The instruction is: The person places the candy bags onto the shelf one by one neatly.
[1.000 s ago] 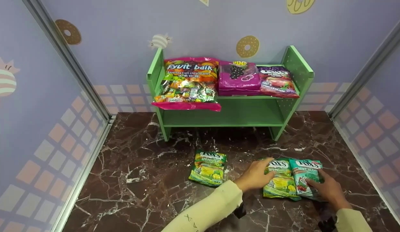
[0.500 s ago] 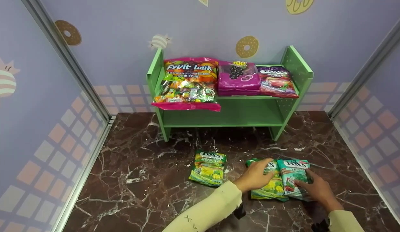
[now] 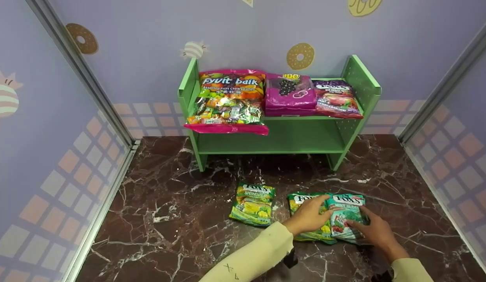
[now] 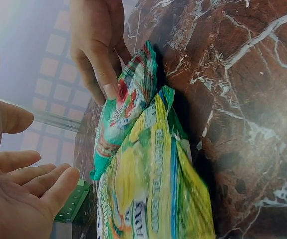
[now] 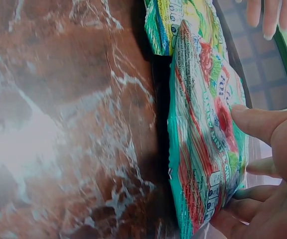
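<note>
A teal Fox's mint candy bag (image 3: 340,215) lies on the dark marble surface, its left edge against a yellow-green Fox's Spring Tea candy bag (image 3: 299,205). My right hand (image 3: 378,233) holds the teal bag at its right side, thumb (image 5: 255,119) on the front and fingers along the edge. Over the Spring Tea bag hovers my left hand (image 3: 310,216), hiding part of it; the left wrist view shows its fingers loose and apart from the bag (image 4: 148,184). Another Spring Tea candy bag (image 3: 252,203) lies alone to the left.
Behind stands a green two-tier shelf (image 3: 272,147). Its upper tier bears a large Fyuit Baik candy bag (image 3: 231,102), a purple grape pack (image 3: 291,100) and a Fox's Berries bag (image 3: 338,100). Printed panels (image 3: 149,51) enclose the back and sides.
The teal bag and the adjoining Spring Tea bag have slid left together, along with my right hand. My left hand has stayed nearly in place while its bag passed beneath.
</note>
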`<state>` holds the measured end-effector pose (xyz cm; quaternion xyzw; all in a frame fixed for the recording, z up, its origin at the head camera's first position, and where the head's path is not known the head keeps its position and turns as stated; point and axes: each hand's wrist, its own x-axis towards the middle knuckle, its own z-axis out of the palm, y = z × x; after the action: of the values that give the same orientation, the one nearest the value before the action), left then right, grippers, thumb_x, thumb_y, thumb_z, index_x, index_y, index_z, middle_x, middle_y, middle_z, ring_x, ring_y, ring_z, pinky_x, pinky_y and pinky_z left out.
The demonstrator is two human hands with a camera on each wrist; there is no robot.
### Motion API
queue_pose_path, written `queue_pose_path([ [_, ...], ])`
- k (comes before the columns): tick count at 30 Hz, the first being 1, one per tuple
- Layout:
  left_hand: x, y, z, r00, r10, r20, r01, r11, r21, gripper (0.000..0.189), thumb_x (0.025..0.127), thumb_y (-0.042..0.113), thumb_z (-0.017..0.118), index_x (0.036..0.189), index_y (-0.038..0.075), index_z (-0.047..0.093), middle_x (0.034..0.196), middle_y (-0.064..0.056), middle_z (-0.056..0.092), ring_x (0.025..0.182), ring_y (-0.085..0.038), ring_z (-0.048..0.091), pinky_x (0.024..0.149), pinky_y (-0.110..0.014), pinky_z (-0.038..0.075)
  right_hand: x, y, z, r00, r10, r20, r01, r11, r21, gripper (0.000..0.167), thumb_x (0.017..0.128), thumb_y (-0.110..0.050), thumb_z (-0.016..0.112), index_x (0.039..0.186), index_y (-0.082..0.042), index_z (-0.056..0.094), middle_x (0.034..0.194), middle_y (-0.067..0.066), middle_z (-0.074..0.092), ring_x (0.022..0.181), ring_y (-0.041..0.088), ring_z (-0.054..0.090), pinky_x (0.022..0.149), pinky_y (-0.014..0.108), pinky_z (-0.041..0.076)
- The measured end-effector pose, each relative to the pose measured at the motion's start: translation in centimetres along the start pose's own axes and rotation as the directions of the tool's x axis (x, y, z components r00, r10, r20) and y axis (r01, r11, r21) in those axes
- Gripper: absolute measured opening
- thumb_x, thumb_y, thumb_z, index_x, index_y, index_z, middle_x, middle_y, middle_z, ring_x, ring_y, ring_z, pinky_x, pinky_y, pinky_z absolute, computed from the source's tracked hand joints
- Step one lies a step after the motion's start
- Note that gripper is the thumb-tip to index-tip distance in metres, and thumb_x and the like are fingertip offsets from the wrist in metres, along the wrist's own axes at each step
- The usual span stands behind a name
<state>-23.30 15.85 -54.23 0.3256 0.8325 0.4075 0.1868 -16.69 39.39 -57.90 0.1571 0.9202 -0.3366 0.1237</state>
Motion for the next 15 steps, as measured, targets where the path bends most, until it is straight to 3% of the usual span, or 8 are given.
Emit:
queue_pose_path([
  [10, -0.09, -0.31, 0.34, 0.999, -0.03, 0.015, 0.03, 0.999, -0.021, 0.051, 0.101, 0.038, 0.048, 0.149, 0.029, 0.035, 0.148, 0.008, 0.045, 0.132, -0.014, 0.049, 0.104, -0.035, 0.047, -0.38, -0.72, 0.51, 1.0, -0.022, -0.018, 0.022, 1.0, 0.021, 0.098, 0.086, -0.06, 0.061, 0.152, 0.002, 0.022, 0.148, 0.038, 0.029, 0.126, 0.054, 0.043, 0.094, 0.061, 0.045],
  [15, -0.04, -0.28, 0.58, 0.999, -0.038, 0.021, 0.039, 0.999, -0.033, 0.053, 0.1, 0.037, 0.049, 0.149, 0.024, 0.036, 0.145, 0.002, 0.049, 0.128, -0.015, 0.052, 0.1, -0.033, 0.049, -0.49, -0.58, 0.59, 0.996, 0.011, -0.085, -0.006, 0.998, 0.064, 0.088, 0.089, -0.056, 0.06, 0.149, 0.002, 0.031, 0.147, 0.036, 0.033, 0.131, 0.053, 0.037, 0.1, 0.064, 0.039],
])
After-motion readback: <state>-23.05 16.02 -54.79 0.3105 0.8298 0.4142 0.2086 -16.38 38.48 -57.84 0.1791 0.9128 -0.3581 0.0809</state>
